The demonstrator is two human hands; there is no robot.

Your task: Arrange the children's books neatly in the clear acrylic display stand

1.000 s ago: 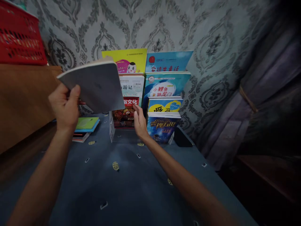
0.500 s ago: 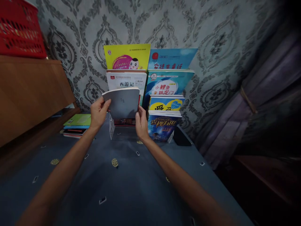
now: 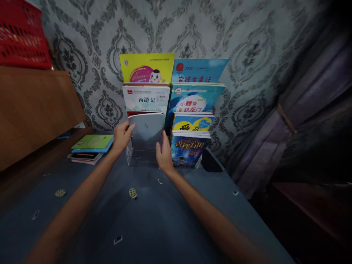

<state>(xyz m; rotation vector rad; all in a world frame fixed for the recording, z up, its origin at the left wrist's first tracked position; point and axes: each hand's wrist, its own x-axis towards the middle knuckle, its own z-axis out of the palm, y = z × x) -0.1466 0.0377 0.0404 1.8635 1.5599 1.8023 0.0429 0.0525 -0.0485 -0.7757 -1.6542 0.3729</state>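
Observation:
A thin grey book (image 3: 145,130) stands upright in the front left slot of a clear book stand (image 3: 130,156). My left hand (image 3: 121,136) pinches its left edge near the top, thumb over the front cover. Along the right edge, my right hand (image 3: 165,154) has its thumb in front and its fingers pointing up by the side. Behind the grey book rise a white book (image 3: 145,98) and a yellow book (image 3: 162,68). To its right a dark blue book (image 3: 189,150) stands in front of other upright books, including a teal one (image 3: 203,97).
A small pile of books topped by a green one (image 3: 93,142) lies at the left. A dark flat object (image 3: 211,163) rests right of the stand. A wooden cabinet (image 3: 38,106) carries a red basket (image 3: 24,40). Curtains (image 3: 264,139) hang beyond the table's right edge.
The grey book has moved down into the stand's front slot and now stands straighter, uncovering more of the white book. Both hands have lowered with it, the left also shifting right.

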